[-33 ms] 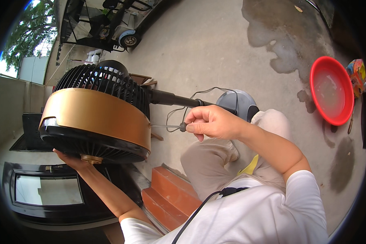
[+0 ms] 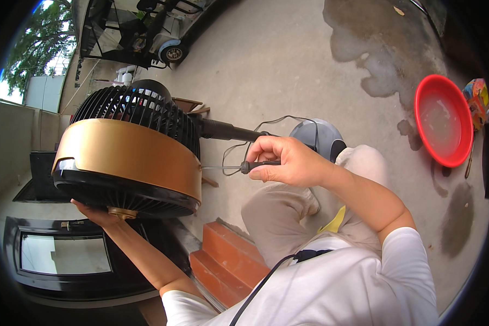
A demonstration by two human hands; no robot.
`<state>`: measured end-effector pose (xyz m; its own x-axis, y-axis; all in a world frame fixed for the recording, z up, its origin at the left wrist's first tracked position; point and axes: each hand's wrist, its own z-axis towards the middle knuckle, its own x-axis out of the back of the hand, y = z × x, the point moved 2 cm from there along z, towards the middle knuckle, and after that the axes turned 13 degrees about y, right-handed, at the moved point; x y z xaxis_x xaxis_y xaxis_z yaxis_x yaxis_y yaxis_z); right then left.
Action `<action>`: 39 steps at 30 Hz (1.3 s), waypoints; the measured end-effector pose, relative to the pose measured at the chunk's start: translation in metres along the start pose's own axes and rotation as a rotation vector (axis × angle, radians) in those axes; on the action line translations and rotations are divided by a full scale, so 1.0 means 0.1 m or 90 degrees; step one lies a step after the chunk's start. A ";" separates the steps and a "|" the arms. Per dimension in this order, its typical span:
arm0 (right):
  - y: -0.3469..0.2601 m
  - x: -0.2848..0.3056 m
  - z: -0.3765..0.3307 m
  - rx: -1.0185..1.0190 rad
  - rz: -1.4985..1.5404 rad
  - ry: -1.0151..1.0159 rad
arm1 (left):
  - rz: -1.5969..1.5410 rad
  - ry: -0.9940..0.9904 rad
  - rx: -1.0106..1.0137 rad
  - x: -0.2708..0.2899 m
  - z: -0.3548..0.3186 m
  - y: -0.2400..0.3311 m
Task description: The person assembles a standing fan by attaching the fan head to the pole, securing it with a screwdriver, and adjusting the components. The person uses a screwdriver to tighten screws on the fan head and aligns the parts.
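Note:
A pedestal fan has a gold-banded black head (image 2: pixel 130 155) at the left, a dark pole (image 2: pixel 231 131) and a grey round base (image 2: pixel 315 136). My left hand (image 2: pixel 96 213) supports the head's lower edge from beneath, beside a gold knob (image 2: pixel 122 212); some of its fingers are hidden by the fan. My right hand (image 2: pixel 293 161) grips a screwdriver (image 2: pixel 261 164) by its black handle. The thin metal shaft points left and meets the side of the gold band; the contact at its tip is too small to make out.
A dark power cord (image 2: pixel 288 118) loops near the pole. Orange-red steps (image 2: pixel 228 266) lie below the fan. A red basin (image 2: pixel 444 155) with cloudy water stands at the right, a colourful packet (image 2: pixel 477 100) beside it. A vehicle (image 2: pixel 171 49) is parked at the far side, and wet patches mark the concrete.
My right hand's fingers have shifted on the screwdriver, and more of its black handle shows now. The fan and my left hand look nearly unmoved.

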<state>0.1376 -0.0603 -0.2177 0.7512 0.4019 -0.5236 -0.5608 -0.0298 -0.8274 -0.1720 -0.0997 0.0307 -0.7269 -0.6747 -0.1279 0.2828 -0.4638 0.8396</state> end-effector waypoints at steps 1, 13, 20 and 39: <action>-0.05 0.01 -0.01 0.166 -0.126 0.039 | 0.000 0.009 0.001 0.02 0.00 0.00; -0.13 -0.01 -0.01 0.367 -0.258 0.084 | 0.021 0.015 -0.029 -0.02 -0.01 0.02; -0.20 0.05 0.07 -0.223 0.021 -0.095 | 0.023 0.029 -0.024 0.02 0.01 0.00; -0.55 -0.74 -0.07 0.233 -0.239 0.124 | -0.237 -0.206 0.038 0.80 0.14 -0.49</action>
<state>0.1153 -0.0953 -0.1351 0.9534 0.1468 -0.2635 -0.3012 0.4161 -0.8580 -0.2526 -0.1230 -0.0134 -0.9316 -0.2523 -0.2618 -0.0621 -0.5991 0.7983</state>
